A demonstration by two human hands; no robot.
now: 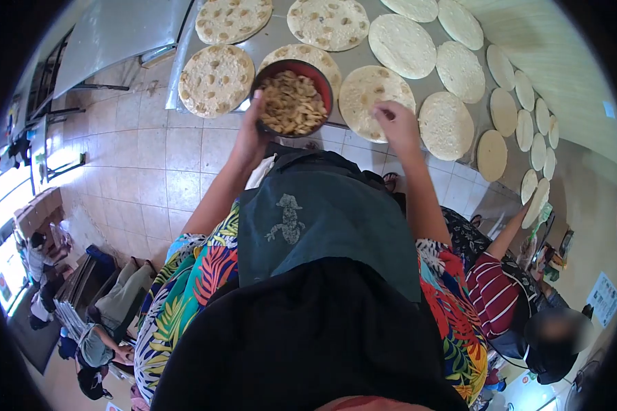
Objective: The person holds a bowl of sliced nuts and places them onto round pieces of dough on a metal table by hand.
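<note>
My left hand point(251, 137) grips the near left rim of a round bowl point(320, 81), black outside and red inside. Pale brown nuts point(291, 106), which look like cashews, fill much of it. The fingers of my right hand point(399, 125) are pinched together over a flat round dough sheet point(360, 92); what they hold, if anything, is hidden. Several nuts are spread on that sheet. Left of the bowl, another dough sheet point(216, 81) is dotted with nuts, and the bowl partly covers a third dough sheet point(308, 55).
Plain dough sheets point(447, 127) continue rightward along the metal table point(264, 34). On the right, a person in a striped shirt point(493, 291) holds a round sheet point(536, 204). A second table point(116, 41) stands at upper left over the tiled floor point(140, 144). More people are at lower left.
</note>
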